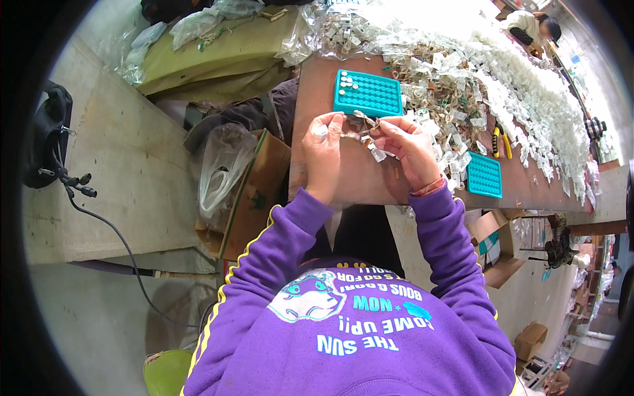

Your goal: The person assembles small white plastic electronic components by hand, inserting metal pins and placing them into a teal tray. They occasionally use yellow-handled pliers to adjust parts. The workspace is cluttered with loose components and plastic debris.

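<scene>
Both my hands are raised over the near edge of the brown table. My right hand (409, 150) pinches a small tagged piece (374, 125), with a clear-and-white tag (377, 154) hanging below its fingers. My left hand (321, 158) is closed, thumb against fingertips; a bit of white shows between the fingers, too small to name. Just beyond the hands lies a teal tray (386, 107) of small round hollows. Several small pale round pieces (346, 80) sit at its left end.
A wide heap of small tagged pieces (456, 86) covers the table's right and far side. Yellow-and-black pliers (502, 142) and a second teal tray (484, 175) lie to the right. A cardboard box (254, 198) with a plastic bag (224, 168) stands left. Another person (531, 30) is far right.
</scene>
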Action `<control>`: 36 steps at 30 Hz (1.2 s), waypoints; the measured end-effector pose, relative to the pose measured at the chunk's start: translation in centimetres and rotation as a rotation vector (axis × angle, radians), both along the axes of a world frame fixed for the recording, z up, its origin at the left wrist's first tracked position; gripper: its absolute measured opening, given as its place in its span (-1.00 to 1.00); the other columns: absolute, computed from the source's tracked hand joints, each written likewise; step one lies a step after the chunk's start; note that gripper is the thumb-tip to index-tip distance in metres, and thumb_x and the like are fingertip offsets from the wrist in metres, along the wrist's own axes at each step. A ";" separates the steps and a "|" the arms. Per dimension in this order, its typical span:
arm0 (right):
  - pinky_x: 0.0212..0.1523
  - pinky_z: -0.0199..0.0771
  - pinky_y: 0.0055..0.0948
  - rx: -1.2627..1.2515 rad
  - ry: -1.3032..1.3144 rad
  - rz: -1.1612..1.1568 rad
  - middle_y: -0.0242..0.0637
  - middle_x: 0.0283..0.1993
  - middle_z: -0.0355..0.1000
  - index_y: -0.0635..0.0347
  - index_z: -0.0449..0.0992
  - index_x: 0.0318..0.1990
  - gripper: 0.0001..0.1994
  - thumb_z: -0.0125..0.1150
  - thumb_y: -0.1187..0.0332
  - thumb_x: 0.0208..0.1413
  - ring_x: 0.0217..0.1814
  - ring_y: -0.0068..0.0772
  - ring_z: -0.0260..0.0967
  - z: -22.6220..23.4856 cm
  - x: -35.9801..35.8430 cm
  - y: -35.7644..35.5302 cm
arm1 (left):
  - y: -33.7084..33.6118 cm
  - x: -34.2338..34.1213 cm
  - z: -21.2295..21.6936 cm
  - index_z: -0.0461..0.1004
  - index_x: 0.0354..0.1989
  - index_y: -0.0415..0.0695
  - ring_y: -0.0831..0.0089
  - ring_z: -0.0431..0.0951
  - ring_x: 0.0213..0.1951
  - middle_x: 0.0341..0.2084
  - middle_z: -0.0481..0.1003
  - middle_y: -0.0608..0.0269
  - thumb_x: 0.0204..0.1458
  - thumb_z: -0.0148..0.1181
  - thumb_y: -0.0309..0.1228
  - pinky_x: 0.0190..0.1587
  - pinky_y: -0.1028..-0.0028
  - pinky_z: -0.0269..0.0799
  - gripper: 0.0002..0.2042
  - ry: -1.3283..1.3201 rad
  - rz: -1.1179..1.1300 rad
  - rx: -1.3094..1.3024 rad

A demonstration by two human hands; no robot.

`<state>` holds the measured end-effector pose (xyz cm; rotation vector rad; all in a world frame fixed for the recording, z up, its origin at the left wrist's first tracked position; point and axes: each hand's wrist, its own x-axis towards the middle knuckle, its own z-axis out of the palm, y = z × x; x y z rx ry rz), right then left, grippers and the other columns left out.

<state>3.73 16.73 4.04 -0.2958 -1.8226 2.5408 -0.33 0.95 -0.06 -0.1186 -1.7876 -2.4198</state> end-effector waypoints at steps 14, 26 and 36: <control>-0.10 0.38 -0.58 -0.434 0.059 -0.181 -0.37 -0.13 0.52 0.16 0.49 -0.10 -0.81 0.23 0.42 0.12 -0.06 -0.53 0.46 -1.7 1.8 -5.0 | 0.8 1.9 0.6 0.50 -0.11 -0.24 0.70 0.45 -0.29 -0.32 0.52 0.39 0.12 0.21 -0.41 -0.25 0.69 0.35 -0.78 -0.121 -0.232 0.262; -0.27 0.35 -0.60 -0.037 -0.047 0.018 -0.47 -0.24 0.41 0.16 0.40 0.04 -0.64 -0.01 0.09 0.28 -0.28 -0.66 0.35 0.4 1.3 -1.8 | -0.1 0.7 0.8 0.52 -0.18 -0.28 0.72 0.34 -0.48 -0.44 0.50 0.39 0.10 0.21 -0.47 -0.42 0.70 0.26 -0.83 0.001 -0.320 0.113; -0.37 0.39 -0.71 0.083 0.047 0.163 -0.42 -0.40 0.47 0.27 0.55 -0.22 -0.84 0.26 0.37 0.11 -0.43 -0.71 0.36 1.7 -0.5 0.5 | 0.2 0.7 0.8 0.55 -0.21 -0.26 0.73 0.38 -0.47 -0.41 0.54 0.38 0.08 0.22 -0.50 -0.41 0.70 0.31 -0.86 0.062 -0.300 -0.039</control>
